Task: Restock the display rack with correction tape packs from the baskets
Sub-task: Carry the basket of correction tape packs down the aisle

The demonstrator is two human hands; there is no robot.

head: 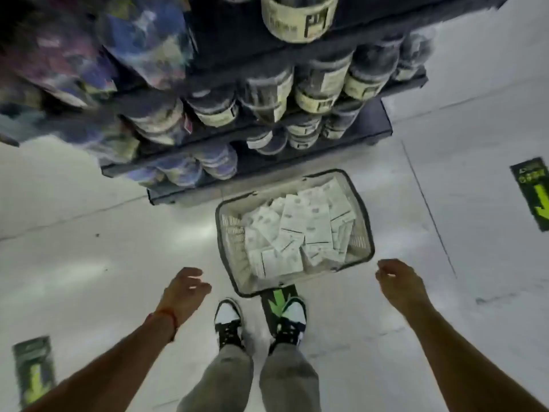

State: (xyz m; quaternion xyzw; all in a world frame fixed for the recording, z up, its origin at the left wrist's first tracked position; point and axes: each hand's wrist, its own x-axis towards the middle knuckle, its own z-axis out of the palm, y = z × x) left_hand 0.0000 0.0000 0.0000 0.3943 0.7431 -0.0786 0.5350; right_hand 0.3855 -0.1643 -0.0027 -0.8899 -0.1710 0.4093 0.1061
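— Where are the packs (292, 230)?
— Heaped in the basket (230, 233) on the floor (89, 233), just in front of the person's shoes (227, 318), below the rack (297, 162).
— Are the hands holding anything?
— Nothing. The left hand (185, 289) hangs left of the basket, fingers loosely curled; the right hand (398, 278) hovers by its near right corner, fingers slack too
— And the rack?
— Shelves of blurred jars (318, 84), with 3 green arrow stickers (279, 301) on the floor
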